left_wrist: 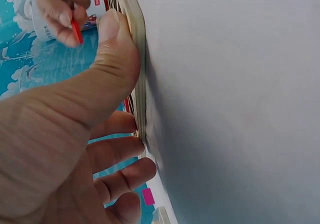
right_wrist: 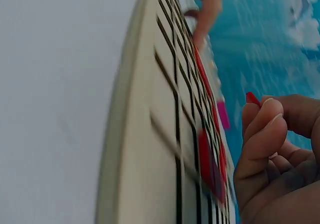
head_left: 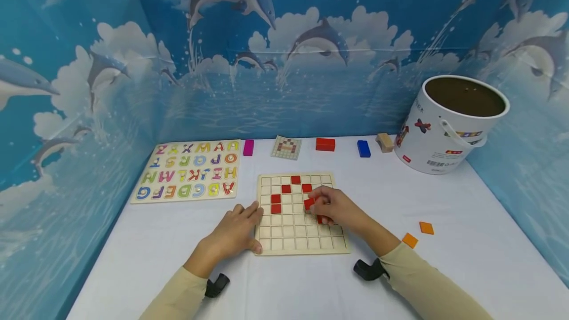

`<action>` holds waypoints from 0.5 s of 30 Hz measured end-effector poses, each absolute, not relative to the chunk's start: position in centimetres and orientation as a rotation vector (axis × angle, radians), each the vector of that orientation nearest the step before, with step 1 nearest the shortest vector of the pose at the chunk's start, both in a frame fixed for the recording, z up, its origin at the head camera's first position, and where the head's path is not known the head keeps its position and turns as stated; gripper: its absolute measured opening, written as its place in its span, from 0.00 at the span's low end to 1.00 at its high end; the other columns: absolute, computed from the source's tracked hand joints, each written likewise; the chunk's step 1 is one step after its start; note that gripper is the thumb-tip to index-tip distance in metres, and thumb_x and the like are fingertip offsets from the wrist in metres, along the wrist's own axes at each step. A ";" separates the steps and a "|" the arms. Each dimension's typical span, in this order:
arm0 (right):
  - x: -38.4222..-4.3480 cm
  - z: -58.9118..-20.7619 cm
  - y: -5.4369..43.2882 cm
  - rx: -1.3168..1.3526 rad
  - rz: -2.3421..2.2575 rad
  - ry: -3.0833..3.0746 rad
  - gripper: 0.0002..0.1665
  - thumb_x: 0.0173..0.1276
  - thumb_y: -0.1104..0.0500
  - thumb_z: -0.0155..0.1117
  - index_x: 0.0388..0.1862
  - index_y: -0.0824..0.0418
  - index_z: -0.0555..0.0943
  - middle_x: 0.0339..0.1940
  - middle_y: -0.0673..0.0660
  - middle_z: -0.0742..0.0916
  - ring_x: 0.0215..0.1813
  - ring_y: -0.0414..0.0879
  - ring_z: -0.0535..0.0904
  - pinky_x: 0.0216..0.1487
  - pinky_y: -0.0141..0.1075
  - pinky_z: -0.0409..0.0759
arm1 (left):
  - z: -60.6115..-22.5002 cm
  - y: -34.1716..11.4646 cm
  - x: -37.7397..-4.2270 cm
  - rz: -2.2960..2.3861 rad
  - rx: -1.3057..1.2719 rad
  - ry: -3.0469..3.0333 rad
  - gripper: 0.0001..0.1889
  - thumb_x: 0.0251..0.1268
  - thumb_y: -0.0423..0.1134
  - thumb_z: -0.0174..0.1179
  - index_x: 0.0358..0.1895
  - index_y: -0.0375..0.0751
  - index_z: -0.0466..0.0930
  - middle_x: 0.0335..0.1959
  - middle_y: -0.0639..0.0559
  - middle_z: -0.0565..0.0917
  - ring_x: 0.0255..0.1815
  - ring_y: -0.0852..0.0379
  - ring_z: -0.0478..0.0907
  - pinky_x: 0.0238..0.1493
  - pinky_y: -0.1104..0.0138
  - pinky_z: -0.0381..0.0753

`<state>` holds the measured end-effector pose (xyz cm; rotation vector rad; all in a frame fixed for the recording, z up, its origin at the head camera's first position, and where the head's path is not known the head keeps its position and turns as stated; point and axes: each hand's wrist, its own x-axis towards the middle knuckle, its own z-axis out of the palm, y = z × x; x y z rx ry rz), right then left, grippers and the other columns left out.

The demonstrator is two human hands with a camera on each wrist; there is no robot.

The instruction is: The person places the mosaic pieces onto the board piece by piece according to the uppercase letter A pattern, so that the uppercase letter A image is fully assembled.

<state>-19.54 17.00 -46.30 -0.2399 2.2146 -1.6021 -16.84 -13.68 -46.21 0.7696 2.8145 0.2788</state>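
A wooden grid board lies on the table, with several red square tiles set in its cells. My right hand pinches another red tile between thumb and fingertips, raised above the board's right half. Under that hand, one more red tile shows on the board, partly hidden in the head view. My left hand rests at the board's left edge. Its thumb presses on the rim near the front corner, and the relaxed fingers touch the side farther back.
A wooden alphabet board lies at the back left. Along the back are a magenta block, a pattern card, a red block, a blue block, a wooden block and a white bucket. Orange tiles lie at right.
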 end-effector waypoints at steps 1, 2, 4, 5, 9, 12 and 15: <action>-19.6 -46.4 15.9 -0.275 -1.589 2.211 0.21 0.72 0.60 0.66 0.60 0.63 0.75 0.33 0.62 0.82 0.23 0.46 0.75 0.27 0.33 0.76 | -46.1 -13.7 -16.8 0.278 0.770 2.815 0.53 0.44 0.58 0.76 0.75 0.38 0.67 0.79 0.41 0.63 0.60 0.46 0.68 0.57 0.52 0.70; -19.5 -46.4 14.9 -0.314 -1.565 2.220 0.20 0.72 0.60 0.66 0.59 0.63 0.75 0.32 0.61 0.82 0.22 0.46 0.75 0.27 0.34 0.77 | -46.1 -13.7 -16.8 0.279 0.771 2.814 0.53 0.44 0.58 0.76 0.75 0.37 0.68 0.79 0.41 0.64 0.60 0.46 0.68 0.57 0.52 0.70; -19.5 -46.6 13.1 -0.369 -1.528 2.240 0.18 0.72 0.61 0.66 0.57 0.63 0.75 0.31 0.59 0.82 0.20 0.45 0.75 0.26 0.34 0.76 | -46.0 -13.7 -16.8 0.285 0.772 2.810 0.52 0.44 0.58 0.76 0.75 0.37 0.68 0.79 0.40 0.64 0.60 0.46 0.68 0.57 0.52 0.70; -19.4 -46.7 12.3 -0.384 -1.498 2.266 0.17 0.71 0.61 0.66 0.56 0.62 0.75 0.30 0.58 0.82 0.19 0.45 0.75 0.25 0.35 0.76 | -46.0 -13.7 -16.8 0.289 0.773 2.808 0.52 0.44 0.58 0.76 0.75 0.37 0.68 0.79 0.40 0.64 0.60 0.46 0.68 0.57 0.52 0.70; -19.2 -46.9 10.2 -0.431 -1.346 2.416 0.13 0.70 0.62 0.66 0.52 0.61 0.77 0.24 0.53 0.81 0.17 0.43 0.76 0.24 0.35 0.74 | -45.9 -13.6 -16.8 0.297 0.772 2.800 0.52 0.44 0.57 0.76 0.75 0.37 0.68 0.79 0.40 0.64 0.60 0.46 0.68 0.58 0.51 0.70; -19.1 -47.1 9.4 -0.485 -1.232 2.515 0.13 0.70 0.61 0.65 0.51 0.60 0.77 0.20 0.51 0.80 0.17 0.42 0.76 0.24 0.34 0.72 | -45.9 -13.5 -16.8 0.289 0.773 2.801 0.53 0.43 0.57 0.77 0.74 0.36 0.68 0.79 0.40 0.64 0.60 0.46 0.68 0.58 0.51 0.71; -18.9 -47.3 8.8 -0.557 -1.135 2.612 0.12 0.69 0.61 0.66 0.49 0.60 0.78 0.20 0.48 0.78 0.19 0.40 0.73 0.24 0.32 0.69 | -45.8 -13.5 -16.9 0.276 0.773 2.804 0.53 0.43 0.58 0.76 0.75 0.36 0.68 0.78 0.40 0.64 0.60 0.46 0.68 0.58 0.51 0.71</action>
